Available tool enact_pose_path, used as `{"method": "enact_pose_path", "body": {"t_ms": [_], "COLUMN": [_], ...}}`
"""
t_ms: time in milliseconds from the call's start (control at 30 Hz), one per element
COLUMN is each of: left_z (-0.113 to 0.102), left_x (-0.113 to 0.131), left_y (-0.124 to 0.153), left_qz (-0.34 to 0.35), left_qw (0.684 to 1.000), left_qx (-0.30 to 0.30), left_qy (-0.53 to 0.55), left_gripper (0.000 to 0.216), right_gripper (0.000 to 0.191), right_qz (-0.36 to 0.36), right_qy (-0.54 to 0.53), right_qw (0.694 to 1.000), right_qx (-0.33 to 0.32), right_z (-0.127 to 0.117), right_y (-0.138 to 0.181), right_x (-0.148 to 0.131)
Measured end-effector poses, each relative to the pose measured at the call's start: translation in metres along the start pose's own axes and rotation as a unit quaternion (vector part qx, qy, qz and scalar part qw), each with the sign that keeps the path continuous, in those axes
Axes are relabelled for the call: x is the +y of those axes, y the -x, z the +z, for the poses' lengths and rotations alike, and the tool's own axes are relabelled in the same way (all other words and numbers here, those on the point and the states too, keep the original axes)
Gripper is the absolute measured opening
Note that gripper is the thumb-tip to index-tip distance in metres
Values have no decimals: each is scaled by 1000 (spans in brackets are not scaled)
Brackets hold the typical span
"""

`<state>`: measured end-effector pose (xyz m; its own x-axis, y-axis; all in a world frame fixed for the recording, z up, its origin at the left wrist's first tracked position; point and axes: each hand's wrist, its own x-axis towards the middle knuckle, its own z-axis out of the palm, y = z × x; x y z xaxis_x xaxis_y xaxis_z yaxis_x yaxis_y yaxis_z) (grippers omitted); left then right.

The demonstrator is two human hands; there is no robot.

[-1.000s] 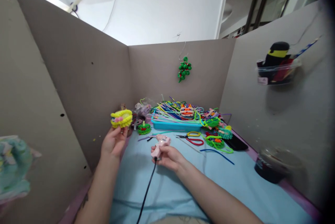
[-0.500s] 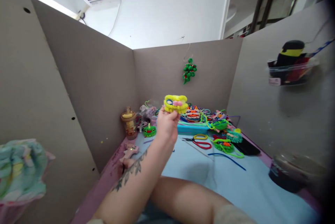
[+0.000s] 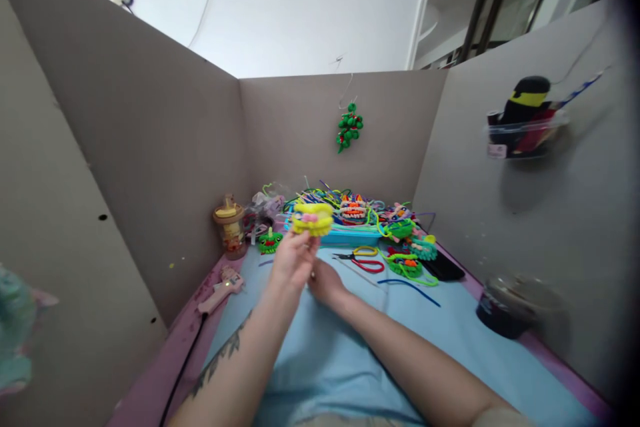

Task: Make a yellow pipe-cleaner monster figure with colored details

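Observation:
My left hand is raised over the mat, thumb and fingers closed round the lower edge of a fuzzy yellow pipe-cleaner piece with a pink part on its front. Just below and right of it is my right hand, fingers curled; their tips are partly hidden behind the left hand, and whatever they may hold cannot be made out. On the left edge of the table lies a pink glue gun with a small light on and a black cord. Red-and-yellow-handled scissors lie beyond the right hand.
A blue tray heaped with pipe cleaners stands at the back. Green pipe-cleaner pieces, a black phone and a dark round container are on the right. A lidded cup stands left. Grey partitions enclose the table.
My right hand has left the glue gun and come rightward from under my left arm to beside my left hand. The yellow piece has lowered and tilted; the view has shifted right.

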<state>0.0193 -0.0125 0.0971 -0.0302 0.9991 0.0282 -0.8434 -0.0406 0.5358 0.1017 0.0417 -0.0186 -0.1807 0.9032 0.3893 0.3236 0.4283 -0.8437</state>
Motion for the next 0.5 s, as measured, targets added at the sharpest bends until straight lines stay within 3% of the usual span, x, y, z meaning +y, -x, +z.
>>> {"method": "enact_pose_path", "body": {"t_ms": [133,233,333,500], "left_z": [-67,-103,-116,-116], "left_x": [5,-6,-13,-14], "left_y": [-33,-38,-36,-37], "left_qz": [8,-25,-16,-13], "left_qw": [991,982,986,989], "left_qx": [128,187,166,144], "left_qy": [38,29,18,7], "left_gripper": [26,26,27,27], "right_gripper": [11,8,6,2], "right_qz": [27,61,89,98], "right_qy": [180,223,222,190], "right_qw": [983,971,969,974], "right_qx": [-18,-56,-61,-69], "right_z": [-23,-20,-12,-10], "right_y": [-4,-8,-11,-12], "right_x": [29,36,36,34]}}
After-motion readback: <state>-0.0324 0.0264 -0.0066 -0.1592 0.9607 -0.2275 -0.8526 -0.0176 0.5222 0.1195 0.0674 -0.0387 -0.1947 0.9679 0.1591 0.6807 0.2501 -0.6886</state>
